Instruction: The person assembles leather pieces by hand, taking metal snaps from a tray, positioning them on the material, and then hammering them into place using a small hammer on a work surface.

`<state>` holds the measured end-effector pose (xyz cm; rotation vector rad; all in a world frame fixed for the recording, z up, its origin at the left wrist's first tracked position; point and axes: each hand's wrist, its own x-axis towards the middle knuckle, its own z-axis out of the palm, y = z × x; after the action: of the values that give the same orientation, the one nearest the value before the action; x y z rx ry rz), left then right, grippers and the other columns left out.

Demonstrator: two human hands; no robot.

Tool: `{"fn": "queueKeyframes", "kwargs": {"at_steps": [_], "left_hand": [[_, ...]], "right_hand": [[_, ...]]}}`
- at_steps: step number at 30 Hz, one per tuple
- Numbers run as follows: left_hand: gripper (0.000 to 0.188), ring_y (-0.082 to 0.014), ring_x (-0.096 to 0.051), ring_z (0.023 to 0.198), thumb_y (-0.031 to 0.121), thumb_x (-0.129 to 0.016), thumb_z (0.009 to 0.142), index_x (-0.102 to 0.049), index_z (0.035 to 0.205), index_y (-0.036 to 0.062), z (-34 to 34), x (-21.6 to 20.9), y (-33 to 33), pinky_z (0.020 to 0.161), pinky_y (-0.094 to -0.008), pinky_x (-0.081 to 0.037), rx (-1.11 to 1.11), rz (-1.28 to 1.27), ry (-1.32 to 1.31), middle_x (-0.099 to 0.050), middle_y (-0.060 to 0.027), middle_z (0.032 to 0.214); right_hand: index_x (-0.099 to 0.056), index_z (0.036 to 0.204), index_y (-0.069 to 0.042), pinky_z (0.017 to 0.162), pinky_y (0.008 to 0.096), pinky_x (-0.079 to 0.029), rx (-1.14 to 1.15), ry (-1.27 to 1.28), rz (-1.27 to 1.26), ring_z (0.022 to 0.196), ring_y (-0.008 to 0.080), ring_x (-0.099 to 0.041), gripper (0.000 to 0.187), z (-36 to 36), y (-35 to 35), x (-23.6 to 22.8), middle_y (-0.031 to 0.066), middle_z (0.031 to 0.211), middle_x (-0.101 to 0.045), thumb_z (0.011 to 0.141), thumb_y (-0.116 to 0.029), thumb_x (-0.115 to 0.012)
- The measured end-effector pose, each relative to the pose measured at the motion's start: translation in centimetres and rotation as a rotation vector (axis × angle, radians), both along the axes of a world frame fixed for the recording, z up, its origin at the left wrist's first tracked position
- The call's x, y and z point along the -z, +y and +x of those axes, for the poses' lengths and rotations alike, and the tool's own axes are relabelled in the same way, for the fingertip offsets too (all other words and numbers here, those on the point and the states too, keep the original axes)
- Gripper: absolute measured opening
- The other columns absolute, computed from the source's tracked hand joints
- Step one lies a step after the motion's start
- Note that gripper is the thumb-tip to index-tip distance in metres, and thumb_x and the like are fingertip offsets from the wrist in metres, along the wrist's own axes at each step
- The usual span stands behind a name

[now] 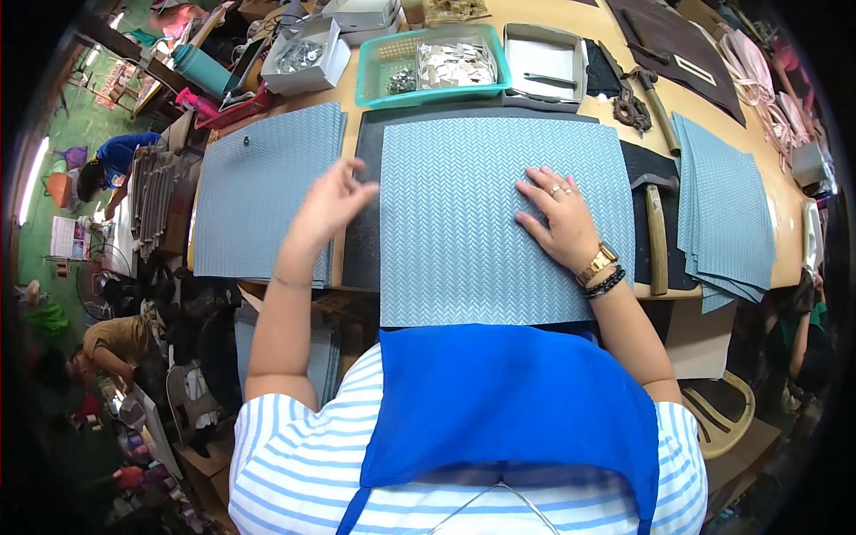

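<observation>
A light blue sheet (464,232) with a woven herringbone texture lies in front of me on a dark board (364,241). My right hand (557,209) rests flat on its right half, fingers spread. My left hand (334,201) is raised by the sheet's left edge, above the dark board. Its fingers are loosely curled, with a gap between thumb and forefinger and nothing visible in them. Left of that hand is a stack of similar blue sheets (267,196), with a small dark metal piece (247,141) on top.
A teal basket (379,67) with small pale pieces stands behind the board, between a white box of metal parts (308,58) and an open white box (546,45). Right of the sheet lie a hammer (656,236) and another blue stack (727,205). Other people work at the left.
</observation>
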<state>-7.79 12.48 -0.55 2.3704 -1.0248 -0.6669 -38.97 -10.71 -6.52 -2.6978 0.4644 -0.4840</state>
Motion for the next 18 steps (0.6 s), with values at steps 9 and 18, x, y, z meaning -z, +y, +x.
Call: {"fn": "queueKeyframes", "kwargs": {"at_steps": [9,18], "left_hand": [[0.037,-0.0366,-0.07,0.106,0.033,-0.075,0.091,-0.073,0.124,0.0148,10.0,1.7,-16.8,0.09,-0.0431,-0.056,0.192,-0.193,-0.583,-0.076,-0.0136,0.114],[0.052,-0.0346,-0.068,0.116,0.038,-0.078,0.087,-0.066,0.135,0.0214,12.1,3.5,-23.0,0.097,-0.0473,-0.055,0.429,0.329,-0.688,-0.074,-0.011,0.121]], "right_hand": [[-0.07,0.129,-0.014,0.121,0.0559,-0.033,0.042,-0.017,0.058,0.141,0.031,-0.052,0.04,0.2,-0.4,-0.1,0.0092,0.144,-0.063,0.094,-0.034,-0.073],[-0.072,0.124,-0.013,0.12,0.0551,-0.035,0.077,-0.056,0.111,0.139,0.0296,-0.054,0.034,-0.3,-0.8,0.3,0.0083,0.141,-0.065,0.094,-0.03,-0.074]]}}
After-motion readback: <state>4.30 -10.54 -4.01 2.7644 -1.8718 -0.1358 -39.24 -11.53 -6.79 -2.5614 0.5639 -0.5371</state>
